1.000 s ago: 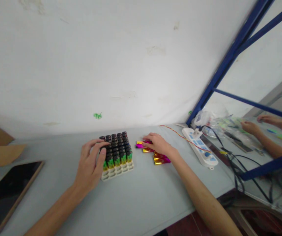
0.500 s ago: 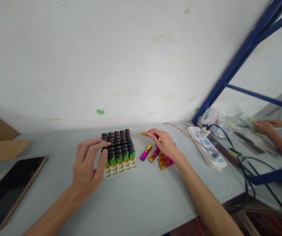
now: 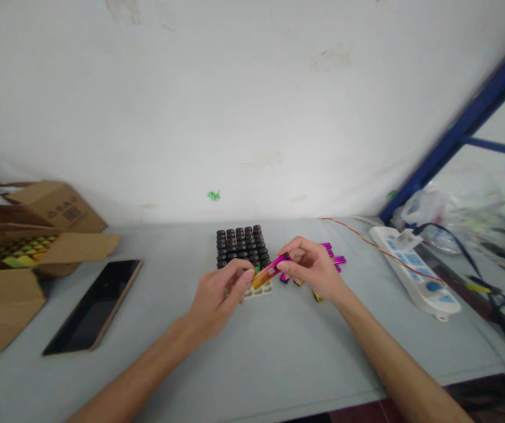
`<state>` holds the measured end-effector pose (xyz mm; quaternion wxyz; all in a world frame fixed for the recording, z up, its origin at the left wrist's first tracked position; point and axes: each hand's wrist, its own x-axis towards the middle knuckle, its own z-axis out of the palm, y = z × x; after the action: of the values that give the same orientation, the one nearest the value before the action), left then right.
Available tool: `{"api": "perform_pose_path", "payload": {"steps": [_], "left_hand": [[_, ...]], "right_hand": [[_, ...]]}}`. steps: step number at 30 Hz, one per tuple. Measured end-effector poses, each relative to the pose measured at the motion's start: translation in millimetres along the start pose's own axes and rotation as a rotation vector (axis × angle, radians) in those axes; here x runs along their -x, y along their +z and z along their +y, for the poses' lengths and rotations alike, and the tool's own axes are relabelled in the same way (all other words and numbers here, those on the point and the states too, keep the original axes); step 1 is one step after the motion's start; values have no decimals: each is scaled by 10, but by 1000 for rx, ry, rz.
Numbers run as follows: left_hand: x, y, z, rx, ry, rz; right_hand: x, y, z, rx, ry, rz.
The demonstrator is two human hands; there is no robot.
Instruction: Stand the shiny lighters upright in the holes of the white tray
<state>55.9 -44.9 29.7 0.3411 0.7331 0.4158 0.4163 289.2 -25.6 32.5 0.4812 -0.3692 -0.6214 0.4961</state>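
A shiny purple-and-gold stick [image 3: 263, 278] with a dark end is held tilted in front of the tray. My right hand [image 3: 312, 267] pinches its purple upper end between thumb and fingers. At the gold lower end, the thumb and forefinger of my left hand [image 3: 219, 296] are closed on it. Behind, a pale slotted tray [image 3: 265, 291] holds rows of upright sticks with black tops [image 3: 240, 241]; my left fingers and the held stick hide part of it. More purple-and-gold sticks [image 3: 337, 259] lie on the table, partly covered by my right hand.
To the left are a black-screened phone [image 3: 96, 302] and an open cardboard box [image 3: 70, 205] with yellow-green items inside. A white power strip [image 3: 415, 273] with cables lies at right, near a blue metal frame [image 3: 450, 132]. The wall [image 3: 252, 106] rises behind the table.
My right hand has brought a purple-and-gold stick towards the tray, and my left hand now meets it there. The view has swung left, showing more of the cardboard box.
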Motion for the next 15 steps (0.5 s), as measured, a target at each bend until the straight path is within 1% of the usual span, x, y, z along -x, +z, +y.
{"api": "perform_pose_path", "payload": {"steps": [4, 7, 11, 13, 15], "left_hand": [[-46, 66, -28, 341, -179, -258], [-67, 118, -50, 525, -221, -390], [-64, 145, -60, 621, -246, -459], [-59, 141, -55, 644, -260, -455], [-56, 132, -44, 637, -260, -435]], "right_hand": [[1, 87, 19, 62, -54, 32], [13, 134, 38, 60, -39, 10], [29, 153, 55, 21, -30, -64], [32, 130, 60, 30, -27, -58], [28, 89, 70, 62, -30, -13]]}}
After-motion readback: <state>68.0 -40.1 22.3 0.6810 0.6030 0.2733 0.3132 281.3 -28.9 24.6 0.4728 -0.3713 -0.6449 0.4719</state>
